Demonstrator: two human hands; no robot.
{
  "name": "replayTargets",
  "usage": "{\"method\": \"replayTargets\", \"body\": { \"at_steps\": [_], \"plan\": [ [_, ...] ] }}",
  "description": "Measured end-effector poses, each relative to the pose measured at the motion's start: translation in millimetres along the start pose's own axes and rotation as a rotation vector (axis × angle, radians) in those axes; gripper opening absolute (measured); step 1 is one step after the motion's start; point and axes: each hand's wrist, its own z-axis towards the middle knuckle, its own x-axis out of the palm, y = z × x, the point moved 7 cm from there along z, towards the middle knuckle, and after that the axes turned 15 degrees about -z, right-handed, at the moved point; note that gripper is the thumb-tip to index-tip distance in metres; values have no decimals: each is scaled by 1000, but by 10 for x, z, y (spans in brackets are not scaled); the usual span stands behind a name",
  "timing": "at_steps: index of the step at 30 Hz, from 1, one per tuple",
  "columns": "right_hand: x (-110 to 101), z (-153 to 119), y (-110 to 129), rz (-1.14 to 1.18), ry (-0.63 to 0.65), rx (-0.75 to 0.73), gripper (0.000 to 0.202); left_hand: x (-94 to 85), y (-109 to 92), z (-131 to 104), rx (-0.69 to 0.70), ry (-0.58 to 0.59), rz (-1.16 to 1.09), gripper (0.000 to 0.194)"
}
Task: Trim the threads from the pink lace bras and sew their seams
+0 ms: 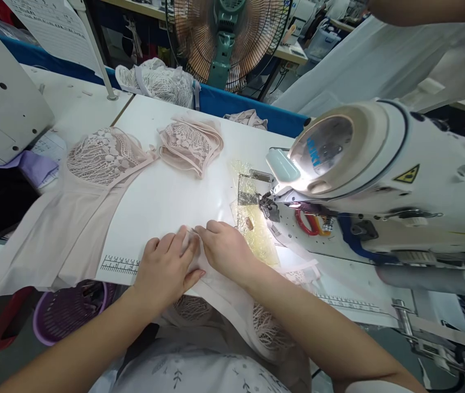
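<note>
A pale pink bra with lace cups [271, 327] hangs over the table's front edge onto my lap, its plain fabric edge lying on the white tabletop. My left hand [167, 267] presses and grips that edge, the fingers close together on the cloth. Right beside it, my right hand [226, 248] is closed in a pinch on the same edge, fingertips almost touching the left ones. Something small and dark shows at the right fingertips, too small to name. The sewing machine [363, 158] stands to the right, its lit needle area apart from both hands.
Another lace-cupped garment [101, 158] with long panels drapes off the table at left. Folded lace cups [191, 142] lie behind my hands. Red-handled scissors [308, 222] rest under the machine arm. A purple basket [46, 322] stands below; a fan [224, 43] stands beyond the table.
</note>
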Motion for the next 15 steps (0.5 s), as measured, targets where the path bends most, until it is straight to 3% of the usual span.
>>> {"method": "replayTargets", "body": {
  "at_steps": [7, 12, 15],
  "plan": [
    [-23, -216, -101, -12, 99, 15, 25, -8, 1, -8, 12, -11, 9, 49],
    [-202, -438, -232, 144, -30, 184, 21, -48, 4, 13, 24, -32, 8, 48],
    [-186, -502, -258, 295, -81, 253, 20, -104, -26, 30, 99, -73, -20, 43]
  ]
}}
